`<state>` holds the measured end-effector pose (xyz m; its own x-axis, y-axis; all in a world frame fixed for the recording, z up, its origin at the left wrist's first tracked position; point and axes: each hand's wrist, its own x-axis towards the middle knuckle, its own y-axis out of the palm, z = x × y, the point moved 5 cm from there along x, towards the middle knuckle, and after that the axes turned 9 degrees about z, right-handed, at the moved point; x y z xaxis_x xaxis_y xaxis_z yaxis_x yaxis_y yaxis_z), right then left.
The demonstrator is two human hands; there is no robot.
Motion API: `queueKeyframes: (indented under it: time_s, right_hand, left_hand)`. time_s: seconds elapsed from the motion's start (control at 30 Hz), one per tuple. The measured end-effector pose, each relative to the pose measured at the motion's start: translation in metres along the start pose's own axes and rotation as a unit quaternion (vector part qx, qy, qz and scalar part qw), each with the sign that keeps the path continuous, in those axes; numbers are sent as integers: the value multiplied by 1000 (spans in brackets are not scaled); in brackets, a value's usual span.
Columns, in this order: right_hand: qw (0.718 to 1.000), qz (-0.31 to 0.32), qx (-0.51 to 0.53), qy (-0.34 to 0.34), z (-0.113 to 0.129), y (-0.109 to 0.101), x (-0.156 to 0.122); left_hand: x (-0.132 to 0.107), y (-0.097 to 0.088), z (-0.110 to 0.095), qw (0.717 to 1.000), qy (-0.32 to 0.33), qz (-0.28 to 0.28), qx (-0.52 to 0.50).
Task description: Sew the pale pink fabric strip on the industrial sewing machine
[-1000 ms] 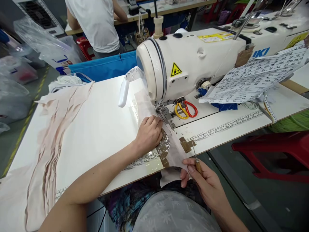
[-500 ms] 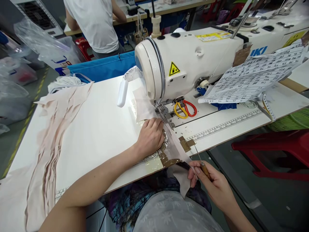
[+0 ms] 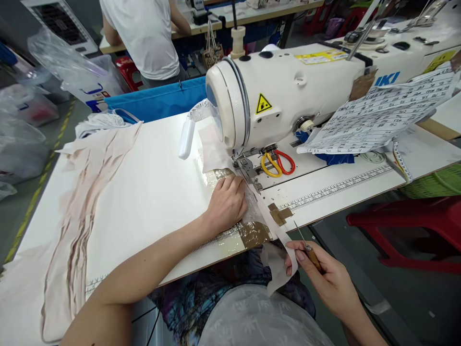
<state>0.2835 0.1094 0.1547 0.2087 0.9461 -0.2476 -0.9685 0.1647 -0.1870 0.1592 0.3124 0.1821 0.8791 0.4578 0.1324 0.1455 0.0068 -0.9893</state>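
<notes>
Running from the sewing machine over the bench's near edge: pale pink strip. Left hand covers part, fingers together, can't tell if gripping. Right hand clamped on awl, strip looped at fingertips. Scissors near the machine foot. Long axis slants toward near edge, rightward.

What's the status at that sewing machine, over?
Left hand on pale pink fabric, by sewing machine. Right hand holding the fabric and a wooden-handled awl. Red-and-yellow-handled scissors close by, off the fabric.
</notes>
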Motion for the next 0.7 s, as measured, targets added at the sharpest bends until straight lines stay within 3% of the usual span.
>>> queueKeyframes:
  time_s: [0.13,0.23,0.37,0.5,0.6,0.7]
  right_hand:
    - [994,-2,-101,-43,6,-9,-2]
    - [984,-21,-148,-97,24,-11,-5]
    - [977,-62,-135,-155,63,-7,-7]
    - [969,-42,-90,-226,99,8,-5]
    - [965,-33,-95,-243,102,12,-2]
    - [961,6,-132,-242,91,11,4]
  left_hand:
    - [1,1,3,1000,-5,-4,-2]
    - [2,1,5,1000,-12,-7,-10]
    - [5,-2,6,1000,-15,6,-10]
    - [13,-4,7,998,-16,49,45]
    - [20,-2,10,994,-20,73,80]
    - [22,1,16,996,-25,51,65]
